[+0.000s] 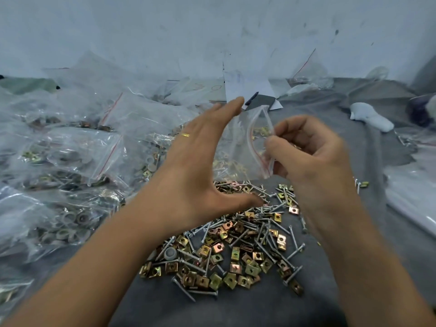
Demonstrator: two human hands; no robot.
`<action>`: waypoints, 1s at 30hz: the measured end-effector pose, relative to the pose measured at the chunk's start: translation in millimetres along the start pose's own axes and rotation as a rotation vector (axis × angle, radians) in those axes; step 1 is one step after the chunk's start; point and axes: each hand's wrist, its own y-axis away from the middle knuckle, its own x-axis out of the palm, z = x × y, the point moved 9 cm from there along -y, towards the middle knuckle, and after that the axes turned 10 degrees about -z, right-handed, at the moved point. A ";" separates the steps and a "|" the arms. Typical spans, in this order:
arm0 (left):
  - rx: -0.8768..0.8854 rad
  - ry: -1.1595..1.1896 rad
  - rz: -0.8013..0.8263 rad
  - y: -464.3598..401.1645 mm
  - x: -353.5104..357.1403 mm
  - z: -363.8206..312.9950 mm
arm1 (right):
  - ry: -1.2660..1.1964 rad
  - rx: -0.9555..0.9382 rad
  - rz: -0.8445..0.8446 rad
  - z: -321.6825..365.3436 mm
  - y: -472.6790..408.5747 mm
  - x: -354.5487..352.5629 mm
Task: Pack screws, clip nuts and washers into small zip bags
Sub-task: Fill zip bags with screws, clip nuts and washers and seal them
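The right hand (pixel 306 152) pinches an empty zip bag (pixel 250 142) above the pile of screws and clip nuts (pixel 236 244) mid-table; the left hand (pixel 198 159) hovers flat, fingers straight, beside it.

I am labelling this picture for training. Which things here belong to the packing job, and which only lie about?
Job:
- small zip bag, pinched by right hand
- left hand, open
- loose screws and clip nuts
- filled bags

Lying about:
- white papers
- black pen
- white object
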 end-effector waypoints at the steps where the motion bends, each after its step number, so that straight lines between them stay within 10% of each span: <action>1: 0.000 -0.018 -0.003 -0.7 2.9 -0.4 | -0.031 0.013 0.018 0.6 1.7 3.1; 30: -0.105 0.295 0.010 -0.9 -0.5 13.4 | 0.138 -0.007 0.234 -10.3 9.1 16.3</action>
